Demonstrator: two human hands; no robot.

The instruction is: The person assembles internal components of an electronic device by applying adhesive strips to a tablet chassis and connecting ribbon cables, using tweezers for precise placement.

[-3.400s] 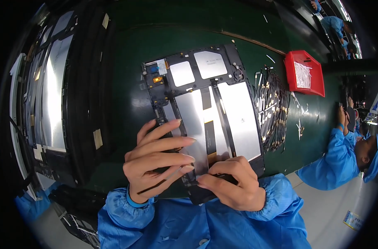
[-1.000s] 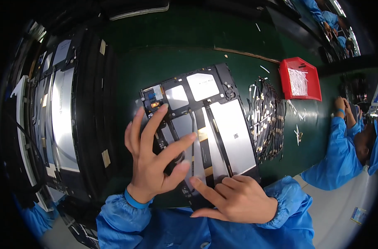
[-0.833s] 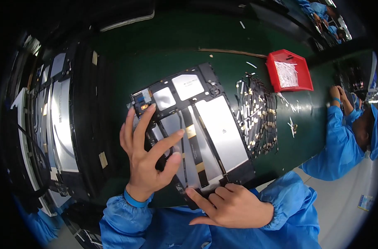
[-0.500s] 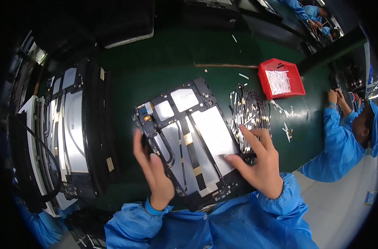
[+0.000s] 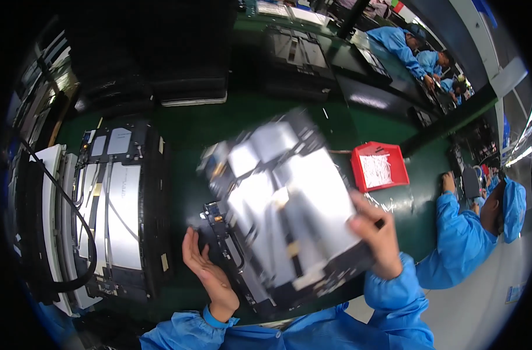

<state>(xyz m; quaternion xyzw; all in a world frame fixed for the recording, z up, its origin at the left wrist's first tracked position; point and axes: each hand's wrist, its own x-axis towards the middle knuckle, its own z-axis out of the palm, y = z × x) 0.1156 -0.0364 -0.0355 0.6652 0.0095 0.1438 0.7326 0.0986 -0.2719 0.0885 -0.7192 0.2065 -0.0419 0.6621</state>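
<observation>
Over my feed, the right hand grips the top tablet by its edge, left of the red bin, probably holding it clear of the 2nd tablet. Farther left of the bin, the left hand is open, touching or not, I can't tell.

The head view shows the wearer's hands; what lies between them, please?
In the head view, a blurred panel held by the right hand overlaps a second panel.
</observation>
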